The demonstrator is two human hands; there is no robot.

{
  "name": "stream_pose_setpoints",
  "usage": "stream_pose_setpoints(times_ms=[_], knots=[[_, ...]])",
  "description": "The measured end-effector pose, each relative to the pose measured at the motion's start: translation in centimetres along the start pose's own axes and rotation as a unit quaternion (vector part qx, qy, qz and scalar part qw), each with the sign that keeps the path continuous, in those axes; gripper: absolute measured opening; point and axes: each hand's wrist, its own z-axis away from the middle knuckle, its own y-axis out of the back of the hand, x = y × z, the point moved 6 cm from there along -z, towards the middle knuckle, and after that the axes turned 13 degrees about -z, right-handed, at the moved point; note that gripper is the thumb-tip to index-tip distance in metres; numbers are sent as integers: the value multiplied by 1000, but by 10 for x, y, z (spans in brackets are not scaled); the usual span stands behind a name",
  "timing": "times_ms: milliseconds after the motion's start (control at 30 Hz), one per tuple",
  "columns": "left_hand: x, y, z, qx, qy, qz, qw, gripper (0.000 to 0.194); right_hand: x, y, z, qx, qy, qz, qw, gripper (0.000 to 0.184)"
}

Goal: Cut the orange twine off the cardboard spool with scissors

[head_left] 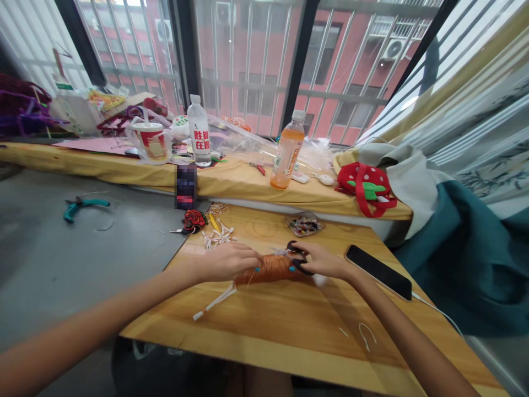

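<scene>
Tabletop (285, 314) | left hand (229, 262) on orange bundle (275, 267), fingers' hold unclear | right hand (324, 261) grasping scissors (303, 266), blades (281, 252) blurred

Left of the phone (378, 272), a bundle (275, 269) closely wound in orange-brown thread is lying lengthwise from left to right, its white strands (215, 302) trailing from the end farther from the phone. Black-handled scissors (303, 267) are overlapping its phone-side end, their handles spreading apart and blades pointing away from the phone.

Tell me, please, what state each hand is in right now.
Left hand: fingers on the orange wound bundle; grip cannot be told.
Right hand: closed on the black-handled scissors.
</scene>
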Motion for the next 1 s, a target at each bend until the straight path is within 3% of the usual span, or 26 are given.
stream_pose_setpoints(times_ms=[67, 167, 267, 567, 767, 1000], knots=[[-10, -2, -3, 4, 97, 35, 995, 25, -16, -5, 3, -11, 24, 38, 999, 36], [-26, -6, -2, 38, 239, 129, 962, 24, -33, -11, 7, -27, 42, 86, 995, 29], [-32, -5, -2, 75, 302, 199, 929, 24, -43, -14, 10, -36, 42, 135, 989, 21], [-19, 24, -11, 173, 203, 147, 952, 24, -42, -15, -2, -84, 19, 172, 981, 15], [-17, 37, -15, 187, 193, 146, 952, 23, -48, -14, -12, -84, 34, 222, 971, 20], [-13, 42, -21, 178, 187, 142, 955, 22, -62, -17, -18, -89, 42, 354, 930, 18]])
